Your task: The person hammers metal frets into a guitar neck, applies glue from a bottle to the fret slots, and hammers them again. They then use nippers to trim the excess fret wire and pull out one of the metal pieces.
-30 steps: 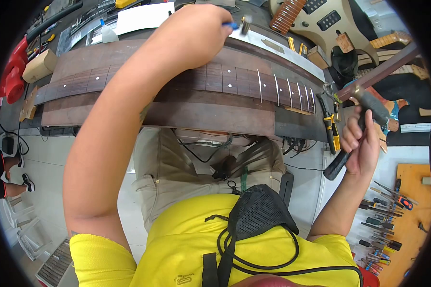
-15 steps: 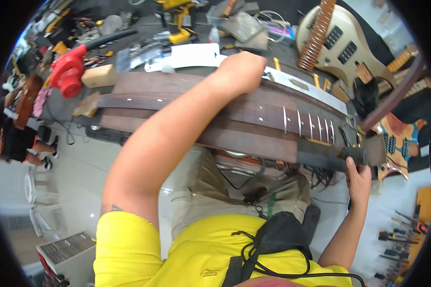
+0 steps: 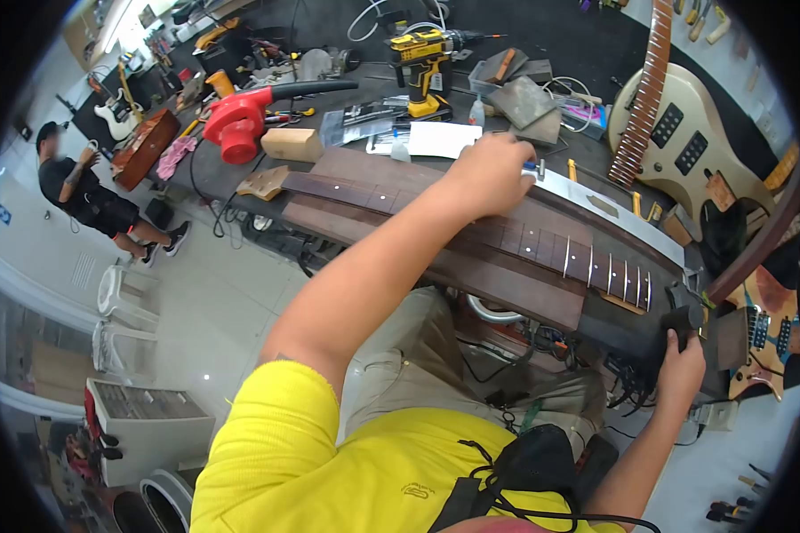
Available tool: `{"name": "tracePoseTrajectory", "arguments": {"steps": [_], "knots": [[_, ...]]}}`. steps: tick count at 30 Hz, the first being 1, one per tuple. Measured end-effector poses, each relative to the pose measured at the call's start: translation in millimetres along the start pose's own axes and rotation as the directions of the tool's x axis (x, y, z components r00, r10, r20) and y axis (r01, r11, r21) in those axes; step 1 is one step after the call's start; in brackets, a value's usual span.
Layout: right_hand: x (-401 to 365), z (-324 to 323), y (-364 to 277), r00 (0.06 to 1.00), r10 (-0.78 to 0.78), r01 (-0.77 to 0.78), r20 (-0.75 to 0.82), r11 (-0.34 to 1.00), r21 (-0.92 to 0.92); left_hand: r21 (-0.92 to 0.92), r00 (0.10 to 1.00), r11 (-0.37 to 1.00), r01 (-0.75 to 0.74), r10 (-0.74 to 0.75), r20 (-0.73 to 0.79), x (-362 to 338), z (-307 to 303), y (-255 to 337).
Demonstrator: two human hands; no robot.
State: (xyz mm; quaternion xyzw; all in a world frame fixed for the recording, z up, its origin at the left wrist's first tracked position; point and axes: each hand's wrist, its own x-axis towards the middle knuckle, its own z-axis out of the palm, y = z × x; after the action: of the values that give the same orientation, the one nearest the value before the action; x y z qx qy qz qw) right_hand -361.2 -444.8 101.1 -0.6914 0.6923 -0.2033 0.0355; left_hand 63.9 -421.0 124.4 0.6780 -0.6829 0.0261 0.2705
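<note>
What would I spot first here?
A long dark fretboard with white dots lies across the bench, with the left hand at its far edge pinching a small tool. The right hand grips a dark handle near its right end. A red blower sits behind.

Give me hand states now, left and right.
Left hand: closed on a small tool, over the fretboard.
Right hand: closed on a dark handle.

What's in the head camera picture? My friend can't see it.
A person bends over a long dark guitar fretboard on a cluttered workbench. Their left hand holds a small blue tool beside it; their right hand grips a dark handle.
</note>
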Motion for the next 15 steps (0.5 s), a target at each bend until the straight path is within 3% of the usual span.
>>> {"name": "tracePoseTrajectory", "arguments": {"steps": [1,3,5,6,10,12,15], "knots": [[3.0,5.1,5.9,1.000,-0.004,0.004,0.008,1.000,0.019,-0.122,0.998,0.991,-0.062,0.059,-0.028,-17.5,-8.1,-1.8],[11.7,15.1,24.3,0.996,-0.037,0.033,-0.079,0.998,-0.052,-0.100,0.995,0.990,-0.098,0.095,-0.036,-65.2,-22.5,0.5],[10.0,11.4,7.9,0.999,0.017,-0.018,-0.031,0.999,-0.049,-0.031,0.995,0.995,-0.097,0.096,-0.013,-100.4,-34.2,-1.4],[13.0,17.4,14.4,0.996,-0.051,0.045,-0.070,0.996,-0.077,0.018,0.994,0.994,-0.112,0.112,0.014,-110.5,-37.0,-3.5],[13.2,18.3,7.7,0.983,-0.179,0.176,-0.035,0.981,-0.086,0.087,0.993,0.990,-0.109,0.113,-0.042,-119.3,-28.2,-15.9],[14.6,29.8,14.1,0.956,-0.269,0.250,-0.117,0.955,-0.157,0.102,0.994,0.989,-0.106,0.107,-0.010,-116.9,-27.7,-14.7],[10.9,23.6,5.5,0.972,-0.216,0.204,-0.089,0.971,-0.127,0.149,0.995,0.984,-0.098,0.101,-0.017,-111.9,-22.5,-12.4]]}}
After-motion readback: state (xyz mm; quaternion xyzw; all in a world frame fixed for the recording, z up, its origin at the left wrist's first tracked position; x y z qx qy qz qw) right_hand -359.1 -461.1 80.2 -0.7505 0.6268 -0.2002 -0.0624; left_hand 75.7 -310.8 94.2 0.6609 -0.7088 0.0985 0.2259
